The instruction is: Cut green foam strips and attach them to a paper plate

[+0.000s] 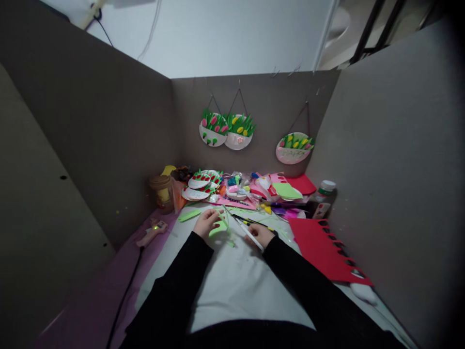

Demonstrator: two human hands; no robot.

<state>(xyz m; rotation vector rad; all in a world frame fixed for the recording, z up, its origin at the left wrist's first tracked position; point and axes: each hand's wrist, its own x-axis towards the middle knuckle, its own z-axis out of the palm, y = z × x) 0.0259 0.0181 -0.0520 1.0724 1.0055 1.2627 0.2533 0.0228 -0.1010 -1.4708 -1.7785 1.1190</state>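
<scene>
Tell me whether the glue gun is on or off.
On, it appears: a small yellow-green light glows on the glue gun, and a black cord runs from it. Its heat can't be seen.

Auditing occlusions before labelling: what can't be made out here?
All in head view:
Slim white tool: partly covered by bare right hand, type unclear.
Thin pale-green paper strip: upper end hidden at bare left hand.
Thin black cable: far end cut off by bottom edge.
White-capped bottle: contents too dim.

The glue gun [151,234] lies left of the left hand [208,223], a paper sheet [321,249] right of the right hand [261,234]; beyond, paper-plate flower baskets [199,182] sit between a cup [160,184] and a bottle [326,190].
</scene>
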